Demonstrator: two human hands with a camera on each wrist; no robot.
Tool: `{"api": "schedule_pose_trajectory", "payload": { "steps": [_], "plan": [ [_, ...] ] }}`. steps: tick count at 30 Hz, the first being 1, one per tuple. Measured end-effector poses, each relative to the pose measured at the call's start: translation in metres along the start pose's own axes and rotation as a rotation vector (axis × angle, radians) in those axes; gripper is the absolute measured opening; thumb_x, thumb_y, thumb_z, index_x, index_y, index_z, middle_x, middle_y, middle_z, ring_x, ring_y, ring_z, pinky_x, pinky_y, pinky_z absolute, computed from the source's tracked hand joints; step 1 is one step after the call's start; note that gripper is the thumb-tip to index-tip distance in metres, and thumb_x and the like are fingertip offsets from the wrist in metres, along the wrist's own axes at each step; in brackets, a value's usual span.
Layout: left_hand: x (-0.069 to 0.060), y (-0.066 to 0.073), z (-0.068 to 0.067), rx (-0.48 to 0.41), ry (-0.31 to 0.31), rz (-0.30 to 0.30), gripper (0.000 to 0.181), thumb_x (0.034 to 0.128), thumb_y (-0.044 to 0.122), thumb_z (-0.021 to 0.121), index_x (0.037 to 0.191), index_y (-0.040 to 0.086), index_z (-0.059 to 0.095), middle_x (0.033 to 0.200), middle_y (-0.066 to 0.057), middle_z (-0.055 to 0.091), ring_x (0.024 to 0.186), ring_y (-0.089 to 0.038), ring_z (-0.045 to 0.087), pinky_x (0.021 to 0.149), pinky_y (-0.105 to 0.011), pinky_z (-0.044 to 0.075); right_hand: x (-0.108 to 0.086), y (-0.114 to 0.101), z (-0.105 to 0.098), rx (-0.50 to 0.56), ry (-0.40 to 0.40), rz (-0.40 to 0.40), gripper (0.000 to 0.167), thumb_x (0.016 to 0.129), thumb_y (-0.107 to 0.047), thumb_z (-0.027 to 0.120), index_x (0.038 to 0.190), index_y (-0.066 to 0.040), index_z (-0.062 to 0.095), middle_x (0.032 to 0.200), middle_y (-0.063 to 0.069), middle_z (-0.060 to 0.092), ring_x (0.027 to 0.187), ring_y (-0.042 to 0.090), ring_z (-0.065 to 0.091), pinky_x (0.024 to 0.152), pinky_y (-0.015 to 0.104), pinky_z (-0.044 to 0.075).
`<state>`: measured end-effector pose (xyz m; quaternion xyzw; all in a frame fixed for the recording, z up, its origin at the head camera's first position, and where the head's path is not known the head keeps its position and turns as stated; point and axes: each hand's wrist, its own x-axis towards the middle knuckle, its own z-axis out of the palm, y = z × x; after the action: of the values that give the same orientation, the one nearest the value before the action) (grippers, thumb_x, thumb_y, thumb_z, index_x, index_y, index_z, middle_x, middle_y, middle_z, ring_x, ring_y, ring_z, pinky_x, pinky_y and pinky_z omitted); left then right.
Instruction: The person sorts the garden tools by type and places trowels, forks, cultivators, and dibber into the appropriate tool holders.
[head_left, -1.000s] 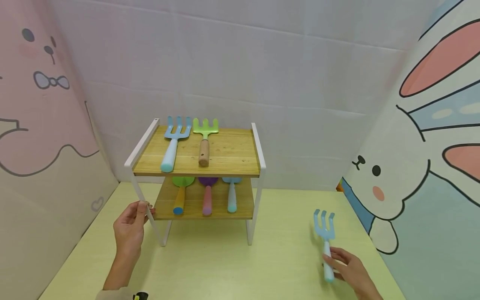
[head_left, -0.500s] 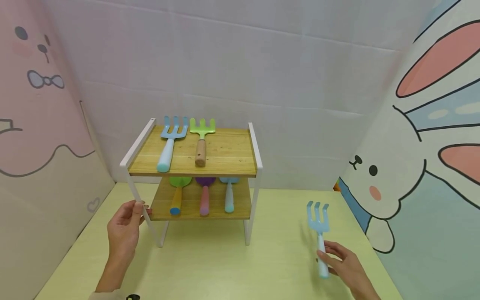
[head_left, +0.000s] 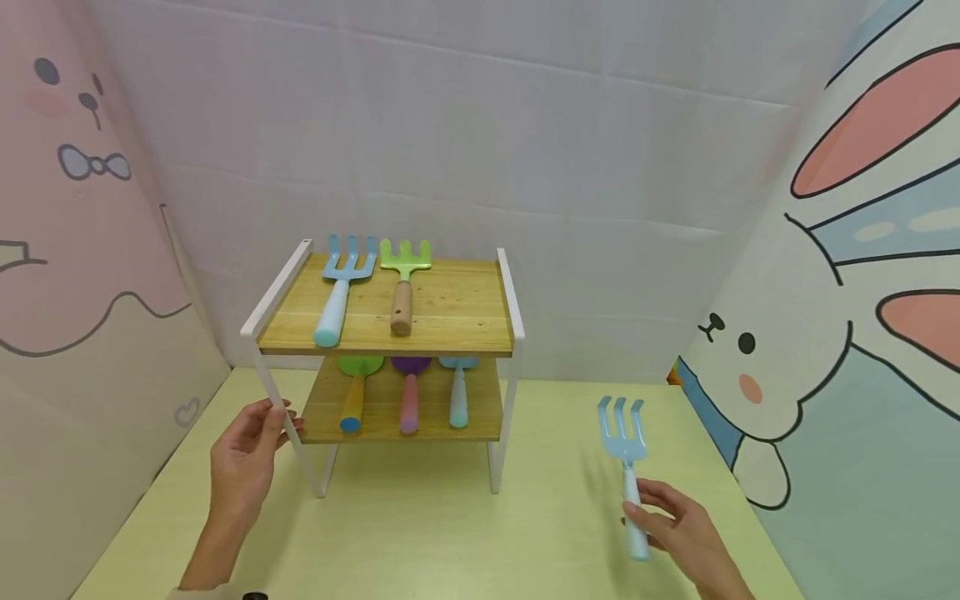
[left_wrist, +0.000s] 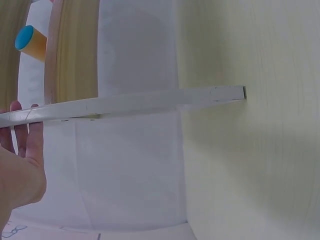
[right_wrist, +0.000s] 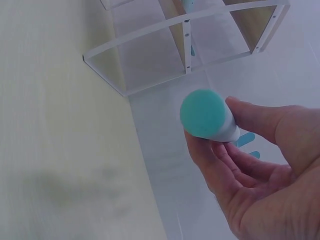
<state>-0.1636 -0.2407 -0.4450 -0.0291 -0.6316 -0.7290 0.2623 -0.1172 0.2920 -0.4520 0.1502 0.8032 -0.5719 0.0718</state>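
With thumb and fingers, my left hand point(head_left: 242, 467) holds the white left leg of a two-tier wooden shelf rack point(head_left: 468, 308). My right hand point(head_left: 678, 529) grips a light-blue garden hand fork point(head_left: 624, 448) by its handle, tines up, over the table to the rack's right. The right wrist view shows the teal handle end point(right_wrist: 202, 114) between thumb and fingers. On the top tier lie a blue hand fork point(head_left: 337, 304) and a green hand fork point(head_left: 402, 304) with a wooden handle. Below are tools with orange point(head_left: 354, 404), pink point(head_left: 408, 406) and light-blue handles point(head_left: 459, 400), their heads partly hidden.
The rack stands on a pale yellow table point(head_left: 420, 542). A white cloth wall point(head_left: 600, 208) rises behind it. Printed panels flank the table, one with a rabbit point(head_left: 787, 375) on the right and a pink one point(head_left: 82, 233) on the left.
My right hand has moved the fork left toward the rack and slightly up. The left hand stays on the rack's leg. The head view has shifted slightly.
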Motion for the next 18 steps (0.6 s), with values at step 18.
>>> {"api": "schedule_pose_trajectory", "payload": {
  "steps": [18],
  "plan": [
    [0.001, -0.002, 0.002, 0.043, 0.014, 0.008, 0.021, 0.1048, 0.001, 0.056, 0.115, -0.017, 0.059, 0.091, -0.009, 0.071, 0.08, -0.013, 0.074, 0.083, -0.023, 0.061, -0.027, -0.032, 0.016, 0.058, -0.066, -0.092, 0.055, 0.095, -0.021, 0.077, 0.142, -0.002, 0.055, 0.125, 0.013, 0.066, 0.101, 0.027, 0.073, 0.083, 0.037, 0.063]
  ]
}}
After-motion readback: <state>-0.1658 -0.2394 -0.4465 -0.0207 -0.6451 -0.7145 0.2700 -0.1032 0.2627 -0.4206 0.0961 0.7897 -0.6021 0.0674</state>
